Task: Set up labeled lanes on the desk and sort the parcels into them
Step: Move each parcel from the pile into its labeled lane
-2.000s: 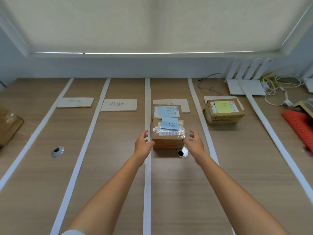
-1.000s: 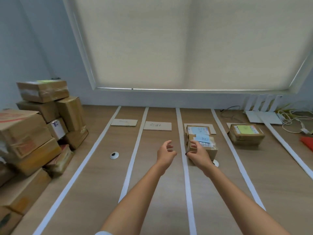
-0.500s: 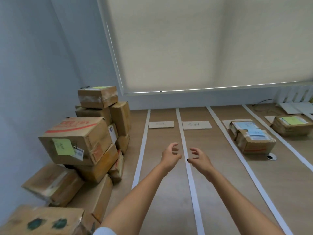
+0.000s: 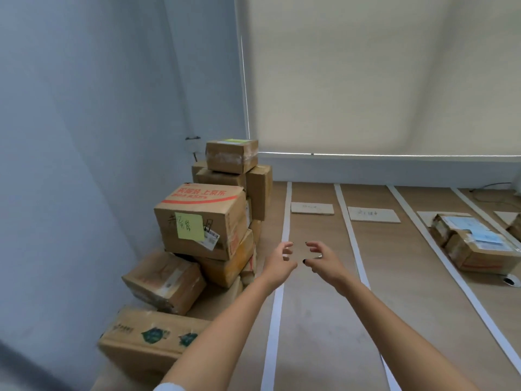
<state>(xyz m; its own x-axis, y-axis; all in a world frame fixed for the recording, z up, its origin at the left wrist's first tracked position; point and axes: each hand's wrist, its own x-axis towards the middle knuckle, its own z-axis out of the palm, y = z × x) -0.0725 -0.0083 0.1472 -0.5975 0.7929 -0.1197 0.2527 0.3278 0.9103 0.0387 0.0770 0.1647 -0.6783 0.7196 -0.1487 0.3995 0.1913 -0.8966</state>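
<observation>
A pile of brown cardboard parcels stands against the left wall. Its biggest one has red print and a yellow-green sticky note. A small parcel sits on top at the back. My left hand and my right hand hover empty, fingers spread, over the desk just right of the pile. White tape strips mark lanes on the wooden desk. Card labels lie at the head of two lanes. Two parcels with blue notes rest in a lane at right.
A flat box with green logos lies at the near left desk edge. A round cable hole sits by the sorted parcels. A drawn roller blind covers the window behind the desk, and a blue wall closes the left side.
My view has swung left from the sorted parcels to the pile by the wall. Both hands let go of the blue-noted parcel and moved left with it, staying empty.
</observation>
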